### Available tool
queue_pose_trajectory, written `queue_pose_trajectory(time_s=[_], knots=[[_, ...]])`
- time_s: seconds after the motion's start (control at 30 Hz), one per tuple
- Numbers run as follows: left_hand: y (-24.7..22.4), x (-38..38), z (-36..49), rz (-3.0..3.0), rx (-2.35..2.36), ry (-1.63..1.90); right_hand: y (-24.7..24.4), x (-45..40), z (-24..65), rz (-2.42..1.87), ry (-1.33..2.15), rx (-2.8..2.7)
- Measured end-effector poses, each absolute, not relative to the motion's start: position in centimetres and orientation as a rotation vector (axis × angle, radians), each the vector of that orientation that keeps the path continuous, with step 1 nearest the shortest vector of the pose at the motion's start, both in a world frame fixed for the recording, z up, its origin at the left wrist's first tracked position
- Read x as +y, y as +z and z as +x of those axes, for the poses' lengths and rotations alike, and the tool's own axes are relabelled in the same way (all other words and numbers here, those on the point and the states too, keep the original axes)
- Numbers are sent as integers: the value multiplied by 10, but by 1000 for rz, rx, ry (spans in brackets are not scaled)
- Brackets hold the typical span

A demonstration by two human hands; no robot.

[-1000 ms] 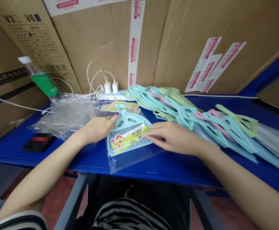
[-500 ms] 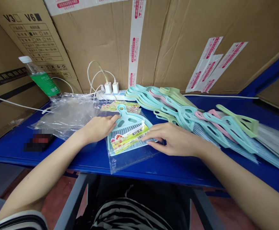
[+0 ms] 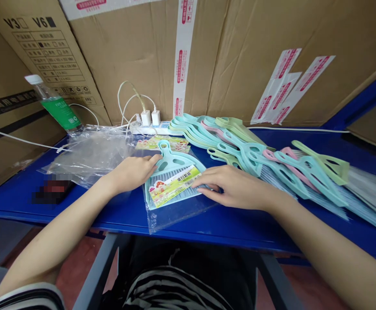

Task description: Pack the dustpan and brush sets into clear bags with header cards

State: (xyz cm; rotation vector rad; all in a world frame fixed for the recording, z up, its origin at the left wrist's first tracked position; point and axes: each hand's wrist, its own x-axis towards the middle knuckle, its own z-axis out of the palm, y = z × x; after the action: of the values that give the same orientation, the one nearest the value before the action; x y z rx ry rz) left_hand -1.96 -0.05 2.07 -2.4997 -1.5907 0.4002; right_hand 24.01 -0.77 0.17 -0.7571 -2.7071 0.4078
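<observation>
A light blue dustpan [image 3: 174, 162] with a small brush [image 3: 166, 177] over it lies in front of me, its handle pointing away. A clear plastic bag [image 3: 171, 219] is around it and spreads toward the table's front edge. Across the brush rests a yellow-green printed card [image 3: 171, 187], tilted up to the right. My left hand [image 3: 136, 173] is closed at the bag's left edge, beside the dustpan handle. My right hand [image 3: 228, 186] has bent fingers at the card's right end, with the thumb tucked below; its fingertips partly cover the card.
Several dustpans and brushes [image 3: 252, 150] in blue, green and pink are piled on the right. Clear bags [image 3: 91, 155] lie to the left, near a bottle [image 3: 60, 110] and a dark blurred object [image 3: 52, 189]. More printed cards [image 3: 143, 143] and a power strip [image 3: 160, 129] are behind.
The right hand has shifted very slightly at the card's end, and the glint on the plastic there is gone. The left hand and dustpan stay in place.
</observation>
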Motion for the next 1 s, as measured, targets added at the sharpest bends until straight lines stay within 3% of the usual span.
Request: queue_pose_trajectory(time_s=[0.53, 1.0], knots=[[20, -1, -22, -2512, -1545, 372, -2, -6, 239, -798, 393, -2696], [21, -2, -20, -2518, -1562, 371, -12, -15, 223, -597, -4, -2755]])
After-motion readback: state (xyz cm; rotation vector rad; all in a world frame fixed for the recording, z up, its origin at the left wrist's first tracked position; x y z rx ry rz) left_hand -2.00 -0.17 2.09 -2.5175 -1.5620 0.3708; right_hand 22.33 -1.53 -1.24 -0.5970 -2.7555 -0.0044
